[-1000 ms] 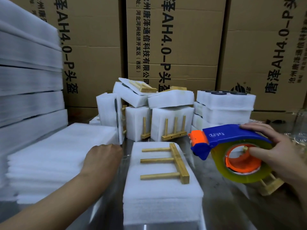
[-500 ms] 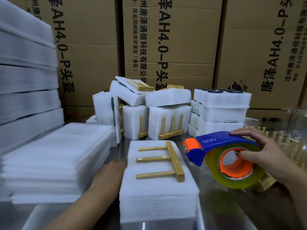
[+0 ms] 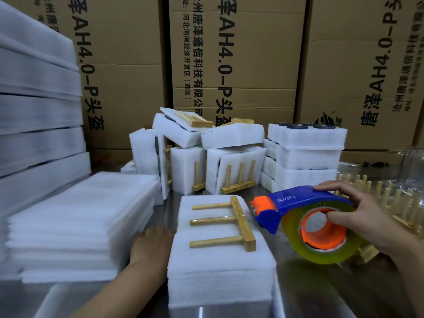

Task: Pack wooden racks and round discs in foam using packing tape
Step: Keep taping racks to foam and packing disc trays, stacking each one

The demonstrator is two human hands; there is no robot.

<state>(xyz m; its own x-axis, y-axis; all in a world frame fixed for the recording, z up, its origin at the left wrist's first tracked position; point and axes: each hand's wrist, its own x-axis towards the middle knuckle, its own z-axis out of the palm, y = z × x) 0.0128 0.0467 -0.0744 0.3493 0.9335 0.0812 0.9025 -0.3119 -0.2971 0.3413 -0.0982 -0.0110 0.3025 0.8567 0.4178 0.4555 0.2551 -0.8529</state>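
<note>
Done: wrapped foam bundles (image 3: 302,154) piled far | Now: wooden rack (image 3: 241,223) flat atop near foam block (image 3: 220,271), taping seemingly unfinished | right hand (image 3: 358,216) curled round tape dispenser (image 3: 298,203) beside rack | left hand (image 3: 151,246) flat, empty, at block's left | Pending: loose racks (image 3: 390,200) right

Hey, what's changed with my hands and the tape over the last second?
The left hand left the pile of foam sheets and came down beside the left edge of the foam stack under the wooden rack. The right hand still grips the tape dispenser, now slightly nearer the rack. Rack, foam stack and wrapped packs behind stayed put.
</note>
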